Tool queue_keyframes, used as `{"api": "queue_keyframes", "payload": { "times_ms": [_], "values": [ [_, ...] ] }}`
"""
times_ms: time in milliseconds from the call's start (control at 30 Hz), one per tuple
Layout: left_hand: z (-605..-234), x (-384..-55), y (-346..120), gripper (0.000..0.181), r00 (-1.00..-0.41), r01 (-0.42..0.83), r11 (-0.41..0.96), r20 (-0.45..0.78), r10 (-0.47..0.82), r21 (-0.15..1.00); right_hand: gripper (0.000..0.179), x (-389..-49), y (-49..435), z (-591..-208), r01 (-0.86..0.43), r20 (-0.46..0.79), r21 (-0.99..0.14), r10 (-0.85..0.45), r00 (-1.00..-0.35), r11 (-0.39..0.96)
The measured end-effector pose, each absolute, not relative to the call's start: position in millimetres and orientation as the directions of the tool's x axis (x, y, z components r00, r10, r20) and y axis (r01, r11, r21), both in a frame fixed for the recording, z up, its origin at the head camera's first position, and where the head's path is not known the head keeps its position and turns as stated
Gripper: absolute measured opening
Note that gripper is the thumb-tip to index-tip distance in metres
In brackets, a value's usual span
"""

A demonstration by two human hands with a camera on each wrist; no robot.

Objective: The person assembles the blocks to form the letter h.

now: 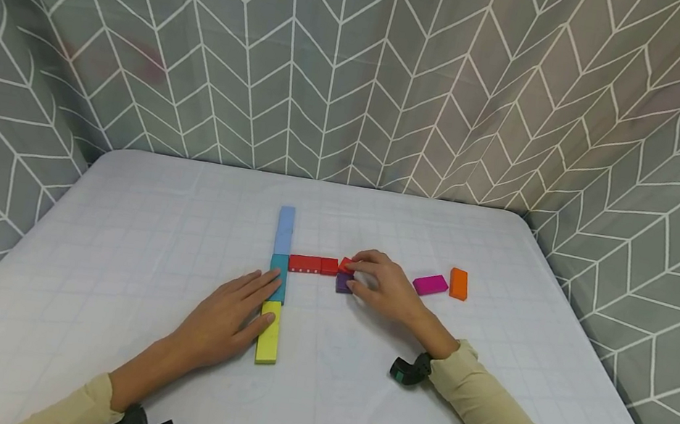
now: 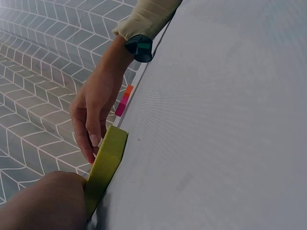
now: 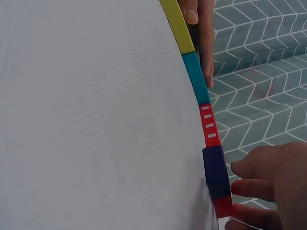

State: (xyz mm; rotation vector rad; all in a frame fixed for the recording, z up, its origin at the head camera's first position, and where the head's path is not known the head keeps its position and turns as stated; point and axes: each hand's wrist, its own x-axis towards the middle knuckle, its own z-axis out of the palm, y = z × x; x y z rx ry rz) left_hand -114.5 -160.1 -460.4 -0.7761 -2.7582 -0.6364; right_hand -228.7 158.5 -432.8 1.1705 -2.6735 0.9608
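Note:
A light blue block point(image 1: 285, 230), a teal block point(image 1: 281, 262) and a yellow block point(image 1: 267, 348) form a straight column. My left hand point(image 1: 224, 323) lies with fairly straight fingers, its fingertips on the teal block and its thumb on the yellow one. From the teal block a red block with white marks point(image 1: 305, 265) and a plain red block point(image 1: 329, 266) run rightward. At that row's end my right hand point(image 1: 386, 288) pinches a slightly turned small red block point(image 1: 345, 264), its far side hidden by the fingers. A dark purple block point(image 1: 344, 284) sits just in front, near the thumb.
A magenta block point(image 1: 430, 285) lies tilted to the right of my right hand, with an orange block point(image 1: 459, 284) close beside it. The white cloth-covered table point(image 1: 130, 247) reaches back to a grey chevron-patterned curtain point(image 1: 331, 93), which also hangs at both sides.

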Motion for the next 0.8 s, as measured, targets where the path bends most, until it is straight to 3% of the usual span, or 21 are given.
{"api": "queue_keyframes", "payload": {
  "times_ms": [800],
  "values": [
    [-460.0,-113.8,-159.3,0.063,-0.837,0.541,0.765,0.313,0.449,0.350,0.032,-230.3,203.7,-407.4,-0.582,0.333,-0.542,-0.481,-0.811,0.606]
  ]
}}
